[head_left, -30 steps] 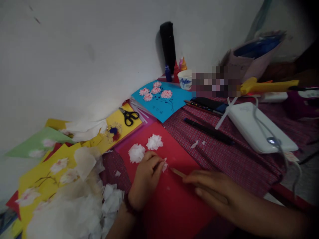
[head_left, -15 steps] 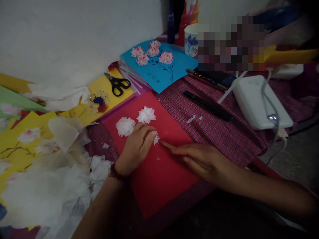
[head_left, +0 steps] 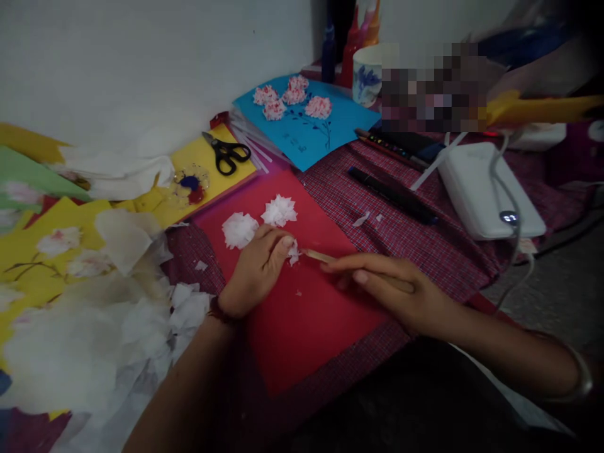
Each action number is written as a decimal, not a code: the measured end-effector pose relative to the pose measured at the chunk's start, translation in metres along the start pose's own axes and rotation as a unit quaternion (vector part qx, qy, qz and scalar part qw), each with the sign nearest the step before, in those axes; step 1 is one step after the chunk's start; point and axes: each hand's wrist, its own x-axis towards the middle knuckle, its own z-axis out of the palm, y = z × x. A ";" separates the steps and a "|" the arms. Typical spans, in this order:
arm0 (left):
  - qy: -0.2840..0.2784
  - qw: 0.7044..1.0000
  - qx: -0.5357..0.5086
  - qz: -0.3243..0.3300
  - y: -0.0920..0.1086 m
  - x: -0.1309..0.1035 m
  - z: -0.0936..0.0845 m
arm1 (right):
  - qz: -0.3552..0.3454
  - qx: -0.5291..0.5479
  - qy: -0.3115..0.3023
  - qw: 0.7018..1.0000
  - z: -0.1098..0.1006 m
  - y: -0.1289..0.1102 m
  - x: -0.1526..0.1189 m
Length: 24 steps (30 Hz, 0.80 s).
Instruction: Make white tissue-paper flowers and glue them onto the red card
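A red sheet of paper (head_left: 330, 302) lies under both hands, with a white crumpled tissue flower (head_left: 240, 230) and a second tissue flower (head_left: 279, 210) on it. Just below these, my left hand (head_left: 257, 267) is closed, its fingers bent down at a small tuft of white tissue paper (head_left: 294, 253) that peeks out past the thumb. My right hand (head_left: 391, 286) grips a thin wooden stick (head_left: 321, 256). The stick's tip points left and ends close beside the tuft; whether they touch I cannot tell.
Tissue sheets (head_left: 85, 352) and scraps heap up at left over yellow paper. Black scissors (head_left: 227, 154) and a paint-smeared clear dish (head_left: 191, 184) lie behind. Farther back is a blue sheet (head_left: 302, 154) with pink-white flowers. A black marker (head_left: 391, 195) and white power bank (head_left: 491, 195) lie right.
My right hand has turned and risen slightly, so more of the stick shows along the fingers. My left hand stays at the tissue tuft. The whole view has shifted a little.
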 end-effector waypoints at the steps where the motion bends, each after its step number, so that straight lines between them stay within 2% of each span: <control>1: -0.002 1.000 -0.010 -0.009 0.000 0.000 -0.001 | 0.000 0.000 -0.003 1.000 0.000 -0.001 0.000; 6: -0.021 0.994 -0.080 -0.078 0.000 0.000 -0.005 | -0.040 -0.082 -0.049 0.995 0.003 -0.005 0.000; 9: -0.023 0.985 -0.124 -0.122 -0.002 0.000 -0.007 | -0.070 -0.141 -0.050 0.986 0.007 -0.003 0.001; 13: -0.021 0.974 -0.169 -0.150 -0.005 0.000 -0.011 | -0.072 -0.157 -0.034 0.984 0.011 -0.002 0.001; 16: -0.034 0.974 -0.178 -0.134 -0.006 0.000 -0.013 | -0.041 -0.128 -0.012 0.991 0.011 -0.003 0.001; 20: -0.050 0.979 -0.163 -0.113 -0.007 -0.002 -0.013 | 0.018 -0.029 0.021 0.999 0.008 -0.003 0.001; 24: -0.078 0.984 -0.137 -0.079 -0.003 -0.004 -0.012 | 0.070 0.053 0.068 0.994 0.000 -0.006 0.001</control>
